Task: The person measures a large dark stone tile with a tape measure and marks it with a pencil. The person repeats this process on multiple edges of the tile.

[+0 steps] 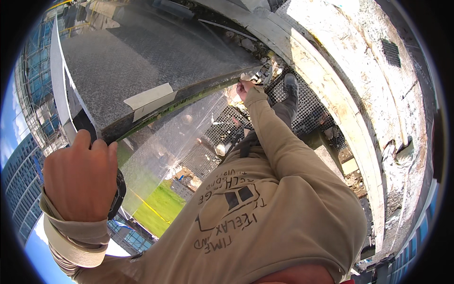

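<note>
A wide, dark grey speckled panel (pixel 156 61) slants away in front of me, with a greenish lower edge. My left hand (pixel 81 182) is closed at its near left corner, the fingers curled over the rim. At the other end of that edge, my right hand (pixel 245 88) is pinched close against the panel's corner. What sits between those fingertips is too small to make out. A strip of pale tape (pixel 150 97) is folded over the edge between my hands. Below it stretches a see-through sheet (pixel 161 137), with grass and debris showing through.
My shoe (pixel 291 90) rests on black perforated matting (pixel 309 106). Broken rubble (pixel 248 45) lies beyond my right hand. A long pale ledge (pixel 326 80) curves along the right, beside a rough whitish surface (pixel 359 61). Green grass (pixel 163 203) lies far below, with scaffolded buildings (pixel 40 71) at left.
</note>
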The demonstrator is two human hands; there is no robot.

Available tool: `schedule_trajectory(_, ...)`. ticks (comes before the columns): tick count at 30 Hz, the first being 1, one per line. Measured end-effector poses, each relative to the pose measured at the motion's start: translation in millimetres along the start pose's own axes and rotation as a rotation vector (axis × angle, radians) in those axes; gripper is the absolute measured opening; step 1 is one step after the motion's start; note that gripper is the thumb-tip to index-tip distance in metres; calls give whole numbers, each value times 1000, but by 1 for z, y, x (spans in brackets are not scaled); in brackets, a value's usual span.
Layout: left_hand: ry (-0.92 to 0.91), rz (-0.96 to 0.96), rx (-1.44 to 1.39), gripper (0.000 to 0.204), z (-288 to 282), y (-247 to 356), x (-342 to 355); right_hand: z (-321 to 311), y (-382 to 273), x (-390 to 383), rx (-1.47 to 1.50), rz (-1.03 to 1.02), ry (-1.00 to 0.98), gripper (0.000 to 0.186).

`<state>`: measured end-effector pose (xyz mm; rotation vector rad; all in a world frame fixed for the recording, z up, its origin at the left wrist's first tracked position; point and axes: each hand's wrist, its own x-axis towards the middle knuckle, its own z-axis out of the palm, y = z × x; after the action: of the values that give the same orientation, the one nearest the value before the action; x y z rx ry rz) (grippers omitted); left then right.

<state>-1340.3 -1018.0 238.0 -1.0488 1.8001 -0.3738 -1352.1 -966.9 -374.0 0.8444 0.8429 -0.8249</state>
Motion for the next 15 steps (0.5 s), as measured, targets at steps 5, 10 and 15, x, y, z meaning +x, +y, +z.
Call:
schedule_trajectory(5,-49,29,-10,25,-14,2,3,-6,-3,-31,16,-10,72,8)
schedule_trajectory(10,-128,-36,-165,23,-40,-10,5,16,-86,-56,-184,-270,-65,8)
schedule_trajectory(15,-276,-29,-365,27,-47,-37,25,61,-110,-34,-648,-38,-68,6)
